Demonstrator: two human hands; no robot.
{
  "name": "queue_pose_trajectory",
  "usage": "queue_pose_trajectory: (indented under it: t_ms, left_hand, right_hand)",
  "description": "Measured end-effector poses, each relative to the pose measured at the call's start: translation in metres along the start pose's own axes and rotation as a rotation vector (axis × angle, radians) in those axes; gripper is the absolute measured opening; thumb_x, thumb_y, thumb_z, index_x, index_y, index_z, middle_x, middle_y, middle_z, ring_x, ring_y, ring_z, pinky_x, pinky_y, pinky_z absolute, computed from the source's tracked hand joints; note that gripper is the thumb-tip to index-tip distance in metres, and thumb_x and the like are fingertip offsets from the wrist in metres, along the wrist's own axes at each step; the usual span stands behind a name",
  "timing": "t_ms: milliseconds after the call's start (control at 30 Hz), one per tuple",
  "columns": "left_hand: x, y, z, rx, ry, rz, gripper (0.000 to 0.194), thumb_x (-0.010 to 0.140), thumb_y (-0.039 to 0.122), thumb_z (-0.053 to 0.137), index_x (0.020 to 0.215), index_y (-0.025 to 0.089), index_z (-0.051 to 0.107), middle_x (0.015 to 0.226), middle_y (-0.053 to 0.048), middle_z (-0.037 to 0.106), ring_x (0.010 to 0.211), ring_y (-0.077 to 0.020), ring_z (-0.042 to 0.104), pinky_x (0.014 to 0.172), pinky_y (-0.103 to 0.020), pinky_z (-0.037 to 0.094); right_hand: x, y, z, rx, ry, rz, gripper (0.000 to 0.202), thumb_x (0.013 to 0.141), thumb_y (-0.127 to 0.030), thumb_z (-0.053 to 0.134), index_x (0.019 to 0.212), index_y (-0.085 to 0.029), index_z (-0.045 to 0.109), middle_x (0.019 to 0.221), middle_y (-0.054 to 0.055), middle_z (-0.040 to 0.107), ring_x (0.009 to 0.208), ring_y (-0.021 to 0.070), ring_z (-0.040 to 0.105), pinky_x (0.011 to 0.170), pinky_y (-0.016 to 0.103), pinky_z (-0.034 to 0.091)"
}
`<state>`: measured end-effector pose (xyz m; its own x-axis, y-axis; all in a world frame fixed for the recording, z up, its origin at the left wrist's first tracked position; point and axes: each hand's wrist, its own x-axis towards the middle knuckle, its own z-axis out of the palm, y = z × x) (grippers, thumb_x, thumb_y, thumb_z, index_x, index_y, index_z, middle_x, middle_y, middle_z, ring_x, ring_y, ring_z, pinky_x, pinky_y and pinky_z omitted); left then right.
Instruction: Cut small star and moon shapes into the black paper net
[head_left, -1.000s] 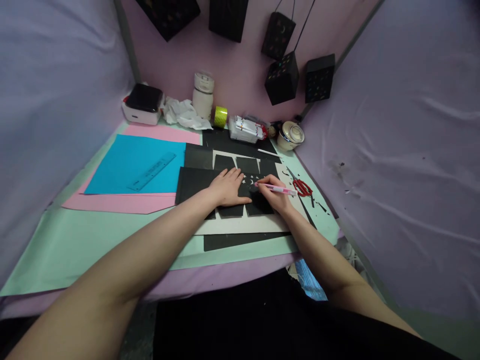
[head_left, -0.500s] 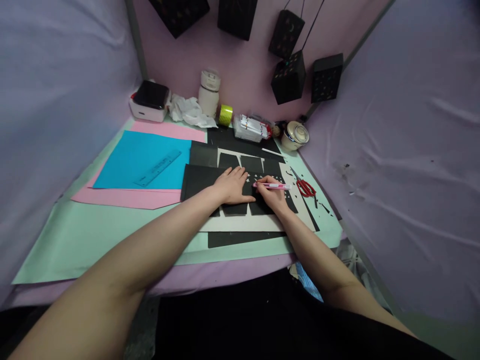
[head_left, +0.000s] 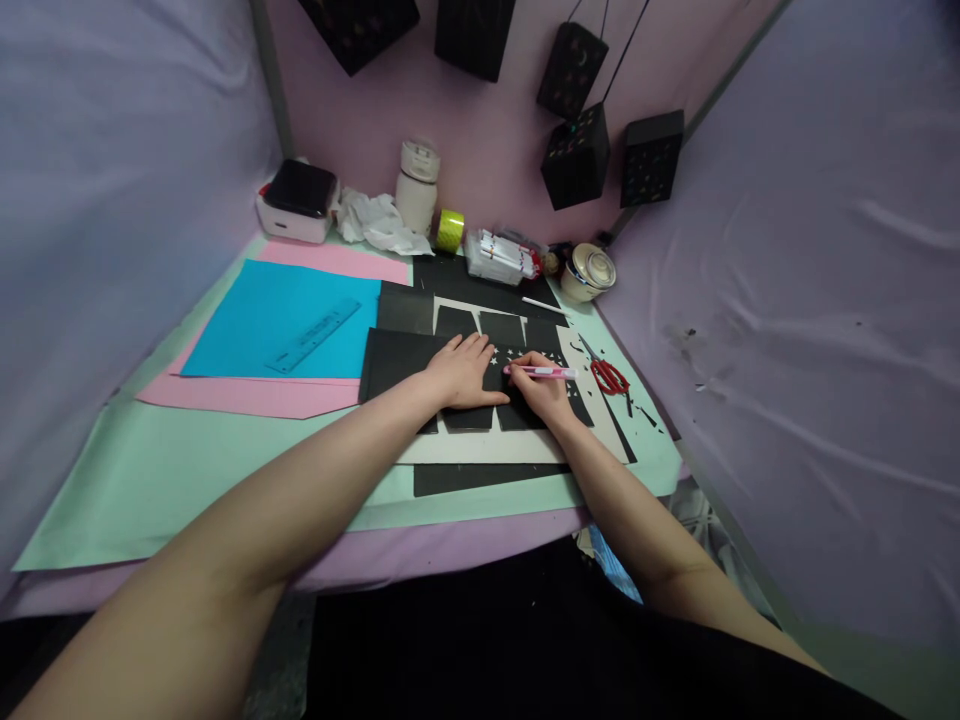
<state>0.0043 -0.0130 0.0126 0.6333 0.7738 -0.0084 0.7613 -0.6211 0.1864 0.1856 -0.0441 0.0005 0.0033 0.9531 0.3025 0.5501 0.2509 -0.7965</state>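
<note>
The right hand (head_left: 547, 396) is pinching a pink pen-like tool (head_left: 556, 373), its tip seemingly pointing left towards the wide-spread left hand (head_left: 465, 378), which is pressing on black card (head_left: 400, 358) lying beneath both.

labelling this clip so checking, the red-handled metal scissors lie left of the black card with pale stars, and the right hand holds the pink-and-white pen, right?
Not quite: the head view shows the red-handled metal scissors right of the black card with pale stars. The right hand does hold the pink-and-white pen.
</note>
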Motion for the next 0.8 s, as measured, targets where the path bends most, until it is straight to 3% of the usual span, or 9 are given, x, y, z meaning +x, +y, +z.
queue_pose_trajectory:
  t_ms: [800]
  left_hand:
    - [0.0017,-0.0006,0.0007,-0.01,0.003,-0.002,0.104,0.077,0.08,0.038,0.151,0.008,0.027,0.161,-0.016,0.018,0.149,-0.0285,0.012,0.12,-0.042,0.009]
  right_hand:
    - [-0.0024,-0.0007,-0.0007,-0.055,-0.019,-0.041,0.014,0.08,-0.035,0.059,0.077,-0.022,0.063,0.074,0.002,0.068,0.07,0.0193,0.063,0.065,0.03,0.048]
